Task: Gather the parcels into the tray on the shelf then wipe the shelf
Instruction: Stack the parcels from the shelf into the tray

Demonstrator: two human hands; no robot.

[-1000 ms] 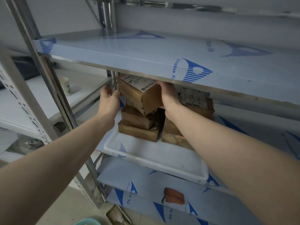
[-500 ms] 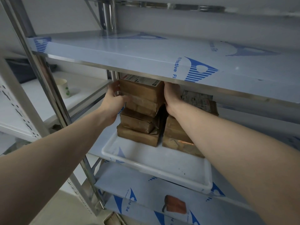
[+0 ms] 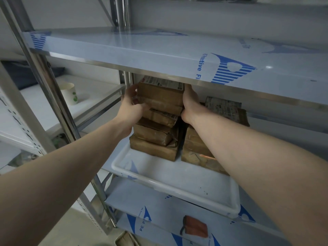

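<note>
Fingers of the left hand [image 3: 132,105] and right hand [image 3: 190,103] clasped the opposite ends of the top parcel [image 3: 160,94], which sat on a stack of brown parcels in the white tray [image 3: 170,181] on the shelf [image 3: 159,206]. It looked boxy, stiff and moderately heavy, best gripped by its short ends. Both forearms reached forward and up beneath the upper shelf [image 3: 142,48].

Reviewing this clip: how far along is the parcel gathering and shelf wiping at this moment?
Done: brown paper-wrapped parcels stand in two stacks in the white plastic tray: the left stack and the right stack. In hand: the left hand and right hand hold the top labelled brown parcel on the left stack. Left: wiping the shelf; no cloth is visible in either hand.
</note>
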